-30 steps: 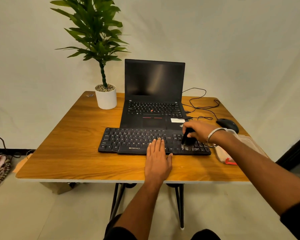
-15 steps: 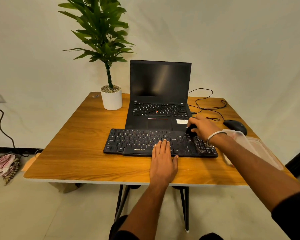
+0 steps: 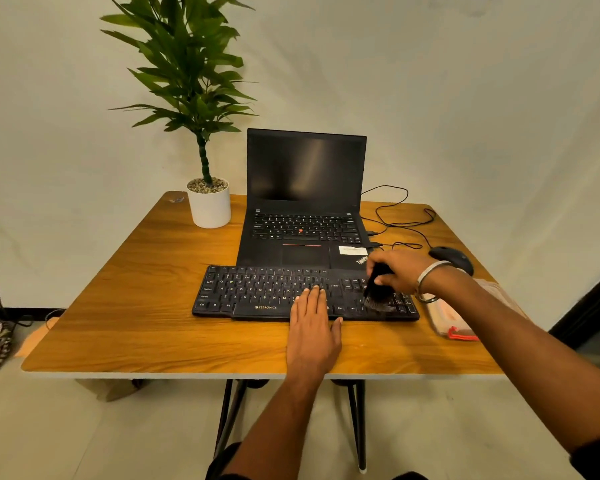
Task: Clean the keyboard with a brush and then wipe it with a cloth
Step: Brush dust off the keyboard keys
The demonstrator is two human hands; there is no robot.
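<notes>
Left hand (image 3: pixel 313 327) flat; right hand (image 3: pixel 400 271) clenched.

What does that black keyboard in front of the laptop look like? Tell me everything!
The keyboard is flat, black and looks like plastic, with pale letters on its keys and the name ZEBRONICS along its front edge. It lies on the wooden table, right against the open laptop. The left hand rests flat on its front middle. The right hand presses a black brush onto its right-end keys.
</notes>
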